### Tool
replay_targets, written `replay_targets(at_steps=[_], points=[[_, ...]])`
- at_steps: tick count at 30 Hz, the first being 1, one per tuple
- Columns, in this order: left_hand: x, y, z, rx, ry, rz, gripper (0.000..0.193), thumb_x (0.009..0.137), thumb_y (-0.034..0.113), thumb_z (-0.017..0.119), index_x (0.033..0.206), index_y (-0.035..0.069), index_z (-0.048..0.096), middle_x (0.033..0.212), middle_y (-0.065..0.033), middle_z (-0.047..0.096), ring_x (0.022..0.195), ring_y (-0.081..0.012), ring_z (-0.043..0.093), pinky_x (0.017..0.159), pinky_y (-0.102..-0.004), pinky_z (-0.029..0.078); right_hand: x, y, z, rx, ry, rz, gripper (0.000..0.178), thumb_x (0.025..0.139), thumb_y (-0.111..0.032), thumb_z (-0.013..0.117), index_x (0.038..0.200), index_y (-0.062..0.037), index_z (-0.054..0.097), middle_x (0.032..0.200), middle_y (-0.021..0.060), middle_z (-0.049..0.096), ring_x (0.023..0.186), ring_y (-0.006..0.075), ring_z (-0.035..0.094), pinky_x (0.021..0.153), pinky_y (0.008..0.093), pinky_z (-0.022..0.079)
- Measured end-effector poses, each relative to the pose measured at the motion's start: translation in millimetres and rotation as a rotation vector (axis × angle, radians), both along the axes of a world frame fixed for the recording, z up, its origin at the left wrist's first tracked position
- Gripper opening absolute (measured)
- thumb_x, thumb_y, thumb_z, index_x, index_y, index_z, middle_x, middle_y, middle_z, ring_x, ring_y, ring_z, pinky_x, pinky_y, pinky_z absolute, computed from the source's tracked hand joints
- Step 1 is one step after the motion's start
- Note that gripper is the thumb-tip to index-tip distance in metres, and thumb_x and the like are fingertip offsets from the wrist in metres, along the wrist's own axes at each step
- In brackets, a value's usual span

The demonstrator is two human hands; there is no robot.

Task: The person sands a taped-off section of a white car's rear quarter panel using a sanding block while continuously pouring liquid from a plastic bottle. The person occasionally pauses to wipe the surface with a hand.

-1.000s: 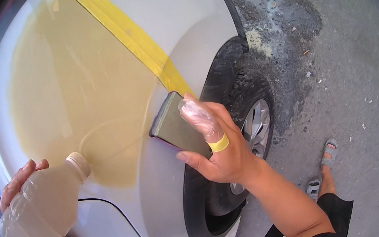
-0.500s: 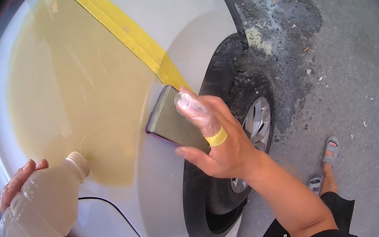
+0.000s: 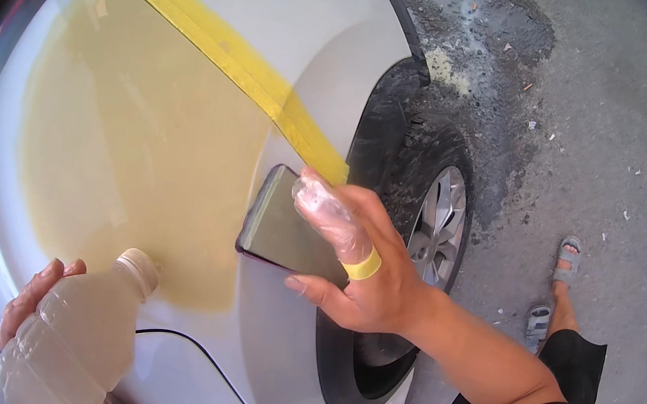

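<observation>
My left hand (image 3: 36,294) grips a translucent plastic bottle (image 3: 78,337) of cloudy whitish liquid, its capped neck tilted up to the right. My right hand (image 3: 359,271) is closed around a flat rectangular sanding block (image 3: 286,226), grey-green on top with a dark edge. One finger of that hand is wrapped in clear plastic held by a yellow band. The block lies against the white car panel (image 3: 316,91), at the right border of a yellowish-tan patch (image 3: 148,132). Its underside is hidden. Yellow masking tape (image 3: 221,46) runs diagonally along the patch's upper edge.
Right of the panel are a black wheel-arch trim (image 3: 341,357) and a wheel (image 3: 439,229). A curved panel seam (image 3: 206,357) lies below the patch. My sandalled feet (image 3: 567,259) stand on grey ground with a dark wet stain (image 3: 483,50).
My right hand and the sanding block have slid slightly downward along the panel, away from the tape. The bottle stays in my left hand, tilted a little more upright.
</observation>
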State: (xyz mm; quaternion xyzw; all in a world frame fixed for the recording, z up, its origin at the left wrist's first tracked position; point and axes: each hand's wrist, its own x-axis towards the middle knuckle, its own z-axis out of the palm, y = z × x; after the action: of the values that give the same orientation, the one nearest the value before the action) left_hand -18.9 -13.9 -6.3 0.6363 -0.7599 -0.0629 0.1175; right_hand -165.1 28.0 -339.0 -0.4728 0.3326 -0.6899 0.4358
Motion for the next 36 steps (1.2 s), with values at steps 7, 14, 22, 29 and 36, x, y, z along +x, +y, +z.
replay_targets(at_steps=[7, 14, 22, 29, 36], points=[[13.3, 1.0, 1.8, 0.012, -0.079, -0.123, 0.113, 0.065, 0.085, 0.071, 0.140, 0.004, 0.047, 0.131, -0.0242, 0.055, 0.121, -0.0422, 0.061, 0.105, -0.0587, 0.049, 5.7, 44.0, 13.7, 0.014, -0.037, 0.115, 0.070, 0.083, -0.020, 0.080, 0.142, -0.0034, 0.047, 0.152, 0.0254, 0.043, 0.124, 0.0395, 0.052, 0.100, 0.0471, 0.046], [-7.4, -6.1, -10.5, 0.040, -0.120, -0.128, 0.123, 0.057, 0.087, 0.075, 0.137, -0.002, 0.047, 0.134, -0.0221, 0.056, 0.122, -0.0406, 0.062, 0.107, -0.0552, 0.048, 1.3, 0.6, 3.6, -0.028, 0.028, -0.012, 0.074, 0.080, -0.021, 0.082, 0.143, -0.0016, 0.047, 0.153, 0.0234, 0.044, 0.123, 0.0387, 0.052, 0.102, 0.0458, 0.046], [-18.6, 2.1, -13.7, 0.000, -0.145, -0.090, 0.123, 0.053, 0.084, 0.080, 0.139, 0.004, 0.046, 0.130, -0.0193, 0.058, 0.121, -0.0374, 0.062, 0.105, -0.0540, 0.051, -2.3, -14.1, 9.0, 0.043, 0.054, -0.059, 0.075, 0.082, -0.024, 0.082, 0.143, -0.0015, 0.046, 0.152, 0.0243, 0.043, 0.122, 0.0399, 0.052, 0.101, 0.0464, 0.046], [-12.7, -0.3, -5.3, -0.007, -0.085, -0.085, 0.118, 0.054, 0.083, 0.081, 0.138, 0.005, 0.048, 0.128, -0.0174, 0.058, 0.113, -0.0337, 0.064, 0.098, -0.0498, 0.055, 12.8, 74.0, 45.5, 0.035, 0.014, 0.054, 0.073, 0.083, -0.024, 0.081, 0.142, -0.0005, 0.047, 0.151, 0.0267, 0.043, 0.123, 0.0391, 0.053, 0.100, 0.0462, 0.047], [11.9, -5.1, 6.5, 0.044, -0.070, -0.184, 0.119, 0.054, 0.083, 0.081, 0.137, 0.005, 0.049, 0.125, -0.0154, 0.058, 0.114, -0.0306, 0.061, 0.094, -0.0464, 0.055, 11.3, 50.3, 44.5, 0.106, 0.014, 0.006, 0.070, 0.084, -0.023, 0.081, 0.140, 0.0012, 0.047, 0.150, 0.0260, 0.046, 0.122, 0.0398, 0.052, 0.101, 0.0457, 0.045]])
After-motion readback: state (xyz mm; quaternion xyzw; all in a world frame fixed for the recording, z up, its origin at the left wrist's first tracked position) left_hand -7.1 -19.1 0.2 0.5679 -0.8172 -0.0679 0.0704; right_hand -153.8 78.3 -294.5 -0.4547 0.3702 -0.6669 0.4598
